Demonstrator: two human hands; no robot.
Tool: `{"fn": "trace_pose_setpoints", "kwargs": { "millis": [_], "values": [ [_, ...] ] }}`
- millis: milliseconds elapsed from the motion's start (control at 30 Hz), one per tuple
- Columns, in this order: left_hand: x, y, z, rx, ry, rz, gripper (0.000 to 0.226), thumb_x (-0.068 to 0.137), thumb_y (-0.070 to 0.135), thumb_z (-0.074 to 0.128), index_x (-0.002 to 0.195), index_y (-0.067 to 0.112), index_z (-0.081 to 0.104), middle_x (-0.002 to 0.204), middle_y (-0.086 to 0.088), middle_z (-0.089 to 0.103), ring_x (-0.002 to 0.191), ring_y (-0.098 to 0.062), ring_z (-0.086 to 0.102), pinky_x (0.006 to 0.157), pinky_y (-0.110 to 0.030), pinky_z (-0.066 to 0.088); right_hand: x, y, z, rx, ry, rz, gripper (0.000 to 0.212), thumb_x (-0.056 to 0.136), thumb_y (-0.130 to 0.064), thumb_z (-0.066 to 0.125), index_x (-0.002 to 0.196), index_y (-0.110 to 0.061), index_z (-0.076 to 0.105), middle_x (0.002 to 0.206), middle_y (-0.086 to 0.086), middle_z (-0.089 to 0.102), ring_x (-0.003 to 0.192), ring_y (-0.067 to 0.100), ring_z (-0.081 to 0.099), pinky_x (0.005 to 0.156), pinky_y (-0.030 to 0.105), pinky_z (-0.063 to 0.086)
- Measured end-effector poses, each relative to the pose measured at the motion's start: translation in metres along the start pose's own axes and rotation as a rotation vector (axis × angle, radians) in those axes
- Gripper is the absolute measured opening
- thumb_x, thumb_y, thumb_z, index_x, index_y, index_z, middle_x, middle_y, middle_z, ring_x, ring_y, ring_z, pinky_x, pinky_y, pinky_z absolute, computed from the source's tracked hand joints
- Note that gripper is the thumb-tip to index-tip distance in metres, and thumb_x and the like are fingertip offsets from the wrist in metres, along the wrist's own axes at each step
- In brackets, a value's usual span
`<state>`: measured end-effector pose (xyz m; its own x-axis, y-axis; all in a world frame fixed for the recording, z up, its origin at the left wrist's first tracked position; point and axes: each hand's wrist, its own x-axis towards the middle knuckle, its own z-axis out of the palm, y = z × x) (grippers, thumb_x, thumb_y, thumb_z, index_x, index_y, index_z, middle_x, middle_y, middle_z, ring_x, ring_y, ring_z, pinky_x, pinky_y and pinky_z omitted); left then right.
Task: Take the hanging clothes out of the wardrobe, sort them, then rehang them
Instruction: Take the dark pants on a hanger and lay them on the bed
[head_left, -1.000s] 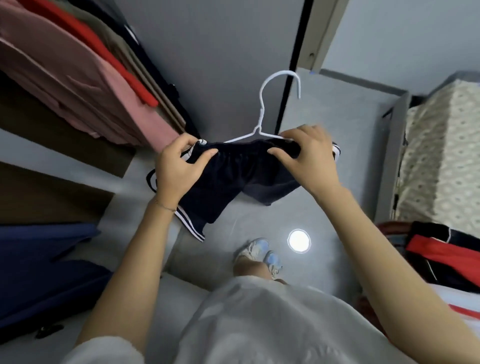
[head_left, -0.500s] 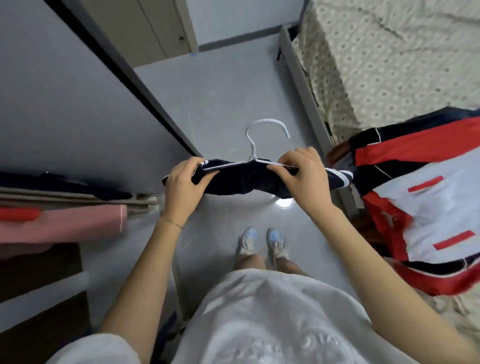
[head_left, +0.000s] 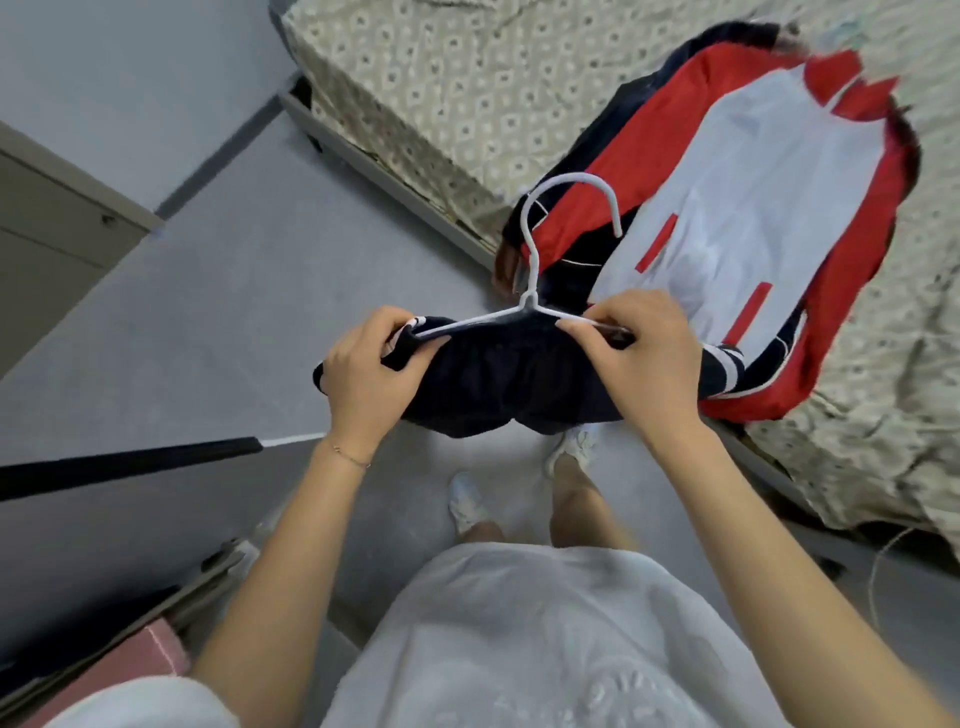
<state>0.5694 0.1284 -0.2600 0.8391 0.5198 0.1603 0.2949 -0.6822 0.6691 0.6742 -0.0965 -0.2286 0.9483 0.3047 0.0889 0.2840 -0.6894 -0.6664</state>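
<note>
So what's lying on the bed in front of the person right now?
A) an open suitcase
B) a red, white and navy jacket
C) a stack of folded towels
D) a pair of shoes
B: a red, white and navy jacket lies spread on the patterned bed, just beyond the white hanger and dark shorts held by the left hand and right hand.

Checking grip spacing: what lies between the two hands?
Head view: the dark shorts bunched on the white hanger span from left hand to right hand.
</note>
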Motion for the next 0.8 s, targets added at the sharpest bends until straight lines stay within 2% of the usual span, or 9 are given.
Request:
{"fn": "trace_pose_setpoints", "kwargs": {
  "millis": [100, 200, 300, 400, 500, 633, 700, 800],
  "values": [
    [0.027, 0.045, 0.042, -0.067, -0.028, 0.015, 0.035, 0.082, 0.05, 0.066, 0.085, 0.015, 0.065, 0.075, 0.007, 0.065, 0.066, -0.009, 0.052, 0.062, -0.034, 0.046, 0.022, 0.036, -0.036, 0.032, -0.003, 0.098, 0.024, 0.085, -0.044, 0.071, 0.072, -0.024, 0.068, 0.069, -0.017, 0.055, 0.075, 0.006, 0.05, 0.068, 0.016, 0.033],
    [0.061, 0.101, 0.082, -0.13, -0.075, 0.094, 0.025, 0.083, 0.048, 0.067, 0.083, 0.023, 0.064, 0.073, 0.007, 0.066, 0.068, -0.012, 0.057, 0.062, -0.041, 0.05, 0.047, 0.067, -0.083, 0.053, 0.041, 0.204, 0.025, 0.085, -0.043, 0.07, 0.063, -0.034, 0.06, 0.064, -0.019, 0.055, 0.073, 0.0, 0.051, 0.062, 0.011, 0.034],
    [0.095, 0.154, 0.118, -0.141, -0.101, 0.23, 0.018, 0.085, 0.038, 0.071, 0.082, 0.021, 0.067, 0.071, 0.007, 0.067, 0.066, -0.012, 0.059, 0.06, -0.038, 0.05, 0.073, 0.092, -0.128, 0.033, 0.122, 0.257, 0.031, 0.085, -0.043, 0.071, 0.06, -0.042, 0.052, 0.065, -0.019, 0.056, 0.074, 0.008, 0.049, 0.061, 0.018, 0.032],
    [0.127, 0.193, 0.153, -0.127, -0.101, 0.363, 0.008, 0.085, 0.021, 0.074, 0.082, 0.014, 0.07, 0.073, 0.004, 0.068, 0.067, -0.011, 0.058, 0.06, -0.035, 0.047, 0.102, 0.109, -0.154, 0.032, 0.207, 0.264, 0.025, 0.084, -0.043, 0.071, 0.064, -0.035, 0.059, 0.07, -0.015, 0.058, 0.079, 0.01, 0.046, 0.062, 0.025, 0.037],
    [0.156, 0.215, 0.187, -0.114, -0.149, 0.442, 0.003, 0.085, 0.012, 0.073, 0.084, 0.01, 0.071, 0.077, 0.001, 0.069, 0.069, -0.018, 0.061, 0.062, -0.037, 0.048, 0.13, 0.128, -0.163, -0.015, 0.252, 0.262, 0.025, 0.085, -0.044, 0.07, 0.068, -0.027, 0.063, 0.071, -0.013, 0.057, 0.078, 0.006, 0.042, 0.061, 0.018, 0.035],
    [0.197, 0.229, 0.229, -0.12, -0.253, 0.492, 0.002, 0.086, 0.01, 0.073, 0.085, 0.009, 0.071, 0.076, 0.002, 0.068, 0.069, -0.01, 0.055, 0.064, -0.023, 0.042, 0.164, 0.164, -0.167, -0.006, 0.277, 0.31, 0.024, 0.085, -0.042, 0.072, 0.069, -0.024, 0.065, 0.071, -0.013, 0.058, 0.076, 0.008, 0.044, 0.065, 0.018, 0.036],
    [0.223, 0.228, 0.254, -0.105, -0.296, 0.522, 0.005, 0.087, 0.014, 0.073, 0.088, 0.01, 0.071, 0.078, 0.002, 0.067, 0.071, -0.009, 0.054, 0.066, -0.024, 0.042, 0.183, 0.184, -0.167, 0.02, 0.31, 0.353, 0.024, 0.085, -0.039, 0.073, 0.069, -0.023, 0.065, 0.071, -0.013, 0.06, 0.076, 0.011, 0.046, 0.067, 0.019, 0.037],
    [0.263, 0.225, 0.298, -0.123, -0.399, 0.511, 0.02, 0.091, 0.029, 0.068, 0.097, 0.011, 0.07, 0.087, -0.001, 0.068, 0.08, -0.017, 0.059, 0.073, -0.028, 0.046, 0.215, 0.217, -0.166, 0.038, 0.381, 0.42, 0.024, 0.084, -0.037, 0.074, 0.069, -0.02, 0.066, 0.07, -0.012, 0.06, 0.076, 0.014, 0.048, 0.071, 0.023, 0.039]
  ]
}}
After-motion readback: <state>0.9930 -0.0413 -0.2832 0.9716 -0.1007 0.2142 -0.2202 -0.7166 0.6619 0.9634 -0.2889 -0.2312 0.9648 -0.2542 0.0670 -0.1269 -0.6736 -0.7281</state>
